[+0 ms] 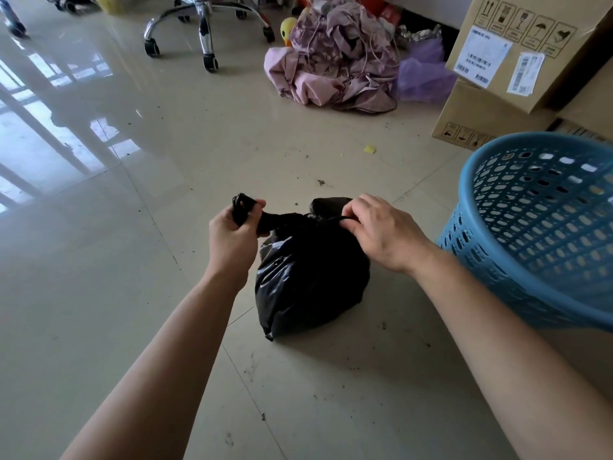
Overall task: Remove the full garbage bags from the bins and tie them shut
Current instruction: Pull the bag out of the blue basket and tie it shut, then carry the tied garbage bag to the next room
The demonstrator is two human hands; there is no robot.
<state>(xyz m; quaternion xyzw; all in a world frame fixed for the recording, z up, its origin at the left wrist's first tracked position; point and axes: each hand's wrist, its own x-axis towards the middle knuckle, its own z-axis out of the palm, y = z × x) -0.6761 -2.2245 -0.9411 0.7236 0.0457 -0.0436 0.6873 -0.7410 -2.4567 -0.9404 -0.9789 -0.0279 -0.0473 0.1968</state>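
Note:
A full black garbage bag (310,277) sits on the tiled floor in front of me, its top gathered and twisted. My left hand (234,235) is closed around one twisted end of the bag's top, pulled out to the left. My right hand (381,230) pinches the other end at the bag's upper right. A blue perforated plastic bin (544,227) stands tilted just right of the bag, with no bag visible inside it.
Stacked cardboard boxes (517,58) stand behind the bin at the right. A heap of pink and purple cloth (335,58) with a yellow toy lies further back. An office chair's wheeled base (207,31) is at the top centre. Dirt crumbs dot the glossy floor.

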